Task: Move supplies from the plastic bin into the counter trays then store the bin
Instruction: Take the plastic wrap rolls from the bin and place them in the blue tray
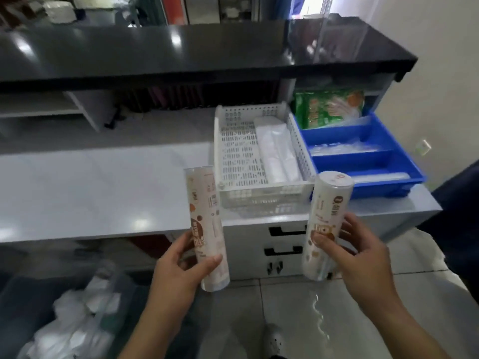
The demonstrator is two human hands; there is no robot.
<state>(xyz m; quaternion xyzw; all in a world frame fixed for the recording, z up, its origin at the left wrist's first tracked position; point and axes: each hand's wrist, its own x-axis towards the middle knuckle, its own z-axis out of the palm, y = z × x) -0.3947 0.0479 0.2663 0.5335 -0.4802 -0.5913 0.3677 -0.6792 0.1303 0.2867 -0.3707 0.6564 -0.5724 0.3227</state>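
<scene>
Left hand (178,265) grips one wrapped cup sleeve (207,226), right hand (363,257) grips a second sleeve (328,224), both upright in front of the counter (103,187); the plastic bin (64,320) sits low on the left, bags still inside. Best to tip each flat and lay it lengthwise in the white tray's (220,141) free left half, beside the white packet (274,149). Glossy grey counter, blue divided tray (388,161) touching on the right, dark shelf above, tiled floor.
</scene>
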